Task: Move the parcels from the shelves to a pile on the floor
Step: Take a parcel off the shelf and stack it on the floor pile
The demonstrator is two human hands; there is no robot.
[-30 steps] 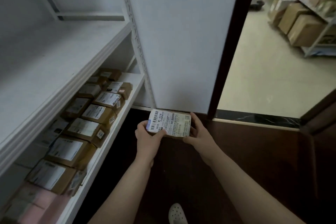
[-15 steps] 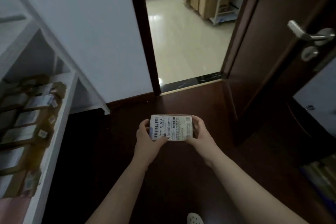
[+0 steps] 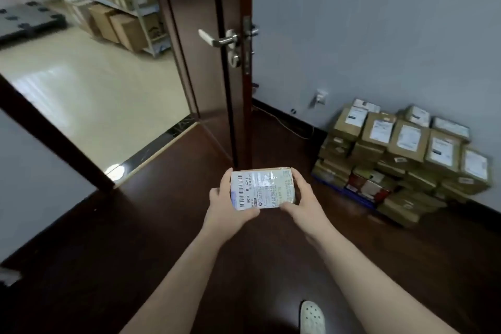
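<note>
One cam only, worn on the head, wide-angle, facing fwd & down. Left hand (image 3: 227, 207) and right hand (image 3: 303, 203) w/ the parcel (image 3: 261, 188) sit near, at frame centre. Door (image 3: 206, 8) at upper centre and pile of parcels (image 3: 401, 152) at middle right are farther. Shoe (image 3: 311, 317) at bottom edge.

Brown parcel (image 3: 262, 187) with white barcoded label; brown pile (image 3: 401, 154); dark brown floor (image 3: 135, 238).

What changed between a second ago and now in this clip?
The person turned right: the shelves have left view, and the open door and the pile on the floor by the wall now show. Nothing was taken or let go. The left hand and right hand keep their grip on the parcel, label up.
</note>
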